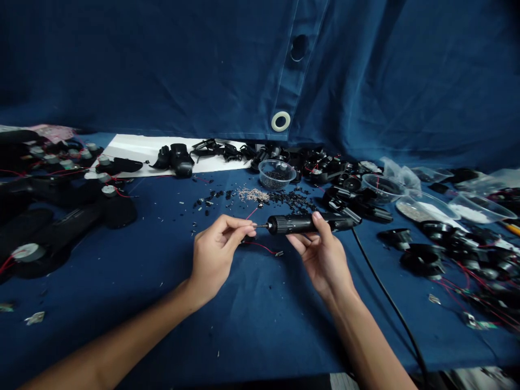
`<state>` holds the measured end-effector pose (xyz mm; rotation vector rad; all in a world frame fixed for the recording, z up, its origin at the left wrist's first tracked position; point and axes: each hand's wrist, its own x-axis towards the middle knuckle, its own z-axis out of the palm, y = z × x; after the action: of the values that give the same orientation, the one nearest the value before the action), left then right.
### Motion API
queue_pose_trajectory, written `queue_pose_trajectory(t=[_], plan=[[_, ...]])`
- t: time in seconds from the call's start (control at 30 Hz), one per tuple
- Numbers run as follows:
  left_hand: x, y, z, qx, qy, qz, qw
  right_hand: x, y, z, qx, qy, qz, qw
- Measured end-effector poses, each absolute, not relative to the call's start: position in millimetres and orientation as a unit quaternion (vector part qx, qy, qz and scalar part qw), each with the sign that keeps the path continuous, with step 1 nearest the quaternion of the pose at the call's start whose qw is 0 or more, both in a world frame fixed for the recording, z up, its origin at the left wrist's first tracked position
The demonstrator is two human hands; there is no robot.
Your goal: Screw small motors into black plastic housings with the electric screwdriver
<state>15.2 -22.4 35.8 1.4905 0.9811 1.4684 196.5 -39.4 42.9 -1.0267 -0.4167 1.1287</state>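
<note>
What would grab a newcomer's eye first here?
The two hands at centre: the right hand grips a black corded electric screwdriver, its thin bit pointing towards the pinched fingertips of the left hand. Just beyond lies a small heap of pale metal bits on the blue cloth, and black plastic parts with red wires crowd both sides.

Plastic bowl behind a heap of metal bits (more bowls rightward), on the cloth

The head-worn camera looks forward and down, close above the tabletop, with the left hand and right hand just below center.
</note>
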Motion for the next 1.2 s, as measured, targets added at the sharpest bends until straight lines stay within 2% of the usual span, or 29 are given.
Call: queue_pose_trajectory(t=[0.23,0.53,0.77,0.93,1.07,1.2], plan=[[17.3,-20.1,27.3,0.617,0.398,0.583,0.349,195.3,-37.4,39.0,-0.468,-0.163,0.524,0.693],[0.3,-11.3,34.7,0.770,0.373,0.463,0.231,196.3,-35.6,37.5,-0.468,-0.143,0.533,0.691],[-30.1,-3.1,11.1,0.917,0.312,0.248,0.018,201.3,-31.9,37.4,-0.460,-0.145,0.496,0.722],[-27.7,5.4,7.4,0.937,0.269,0.208,-0.081,201.6,-18.7,50.2,-0.445,-0.162,0.414,0.777],[-25.1,13.9,13.3,0.941,0.246,0.219,-0.080,203.0,3.5,64.1,-0.415,-0.112,0.386,0.816],[-27.1,23.5,12.0,0.943,0.241,0.230,-0.002,206.0,23.0,69.1,-0.356,-0.033,0.428,0.830]])
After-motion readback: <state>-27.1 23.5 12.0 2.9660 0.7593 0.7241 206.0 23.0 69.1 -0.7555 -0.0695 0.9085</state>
